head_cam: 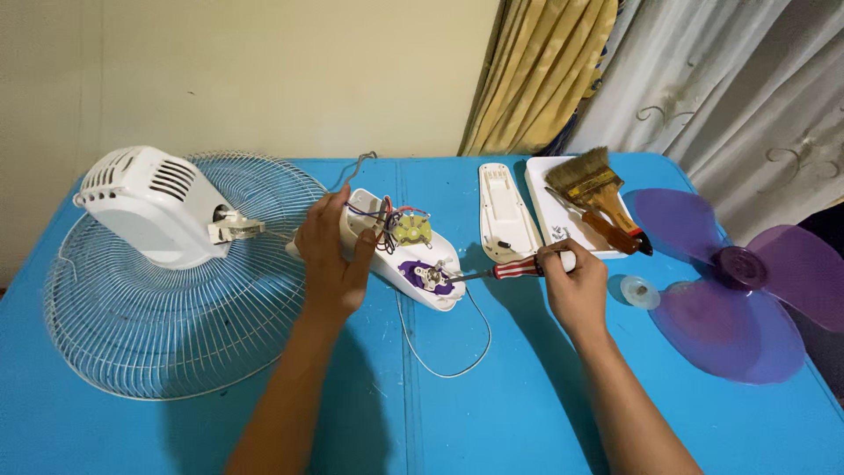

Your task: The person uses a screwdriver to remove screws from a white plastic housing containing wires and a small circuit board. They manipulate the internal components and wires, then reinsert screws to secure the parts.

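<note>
My left hand (332, 255) grips the near end of a white fan control housing (400, 255) lying open on the blue table (492, 387). Inside the housing I see coloured wires, a yellow switch part (411, 230) and a purple part (425, 275). My right hand (573, 283) holds a screwdriver with a red and white striped handle (517, 267); its tip rests at the purple part inside the housing. A thin white cord (444, 356) loops out from under the housing toward me.
A white fan motor casing (154, 204) sits on a wire grille (132, 325) at left. A white cover plate (503, 211), a white tray (549, 220) with a paintbrush (593, 180), a clear cap (639, 292) and purple fan blades (738, 281) lie at right. Curtains hang behind.
</note>
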